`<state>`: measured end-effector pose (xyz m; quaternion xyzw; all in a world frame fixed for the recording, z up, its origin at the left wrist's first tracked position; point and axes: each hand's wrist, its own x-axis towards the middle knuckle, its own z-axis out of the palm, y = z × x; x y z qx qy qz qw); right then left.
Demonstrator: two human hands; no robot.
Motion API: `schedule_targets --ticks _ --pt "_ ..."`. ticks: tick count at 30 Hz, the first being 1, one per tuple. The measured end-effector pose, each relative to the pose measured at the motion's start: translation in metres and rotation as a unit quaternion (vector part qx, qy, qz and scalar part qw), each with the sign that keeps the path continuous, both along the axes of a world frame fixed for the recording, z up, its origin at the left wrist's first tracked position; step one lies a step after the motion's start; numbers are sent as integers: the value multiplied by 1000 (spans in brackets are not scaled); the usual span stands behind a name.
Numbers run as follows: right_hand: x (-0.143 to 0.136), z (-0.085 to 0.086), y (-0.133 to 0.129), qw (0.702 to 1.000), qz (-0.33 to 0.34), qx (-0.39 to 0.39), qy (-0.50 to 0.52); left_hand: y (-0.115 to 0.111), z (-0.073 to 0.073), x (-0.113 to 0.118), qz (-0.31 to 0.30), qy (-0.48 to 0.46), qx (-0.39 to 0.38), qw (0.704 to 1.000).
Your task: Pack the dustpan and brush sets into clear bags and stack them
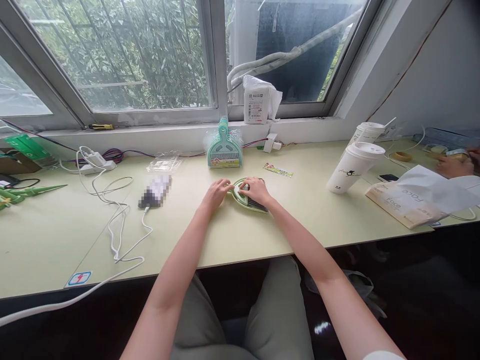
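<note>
Dustpan [240,203] holds 1 brush [258,204]; left hand [216,193] grips dustpan, right hand [257,189] pinches brush.

Green dustpan [244,207], rounded, lying on table [232,240]; green brush [242,199] nested inside (partly covered), dark bristles [258,204] toward four o'clock.

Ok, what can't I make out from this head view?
All in the head view:
Green dustpan set: middle covered by the right hand, left end by the left hand.
Device: details masked by pixelation.
Another person's hand: blurred near the right edge.
White package: small print unreadable.
White cups: contents hidden by lids.
</note>
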<state>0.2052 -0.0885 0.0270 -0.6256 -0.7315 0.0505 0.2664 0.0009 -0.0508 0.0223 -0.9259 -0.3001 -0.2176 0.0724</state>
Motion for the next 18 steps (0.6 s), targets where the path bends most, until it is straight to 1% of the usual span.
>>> schedule_targets --ticks 3,8,12,18 --pt "-1 -5 4 1000 11 6 16 1 -2 1 -1 -7 -20 1000" --pt "-1 -9 8 999 20 7 41 2 -5 2 16 13 -32 999" --pt "-1 -7 8 999 19 1 43 2 -6 4 26 22 -35 999" --pt "0 -3 8 999 15 -21 30 -1 -3 7 50 62 -19 997"
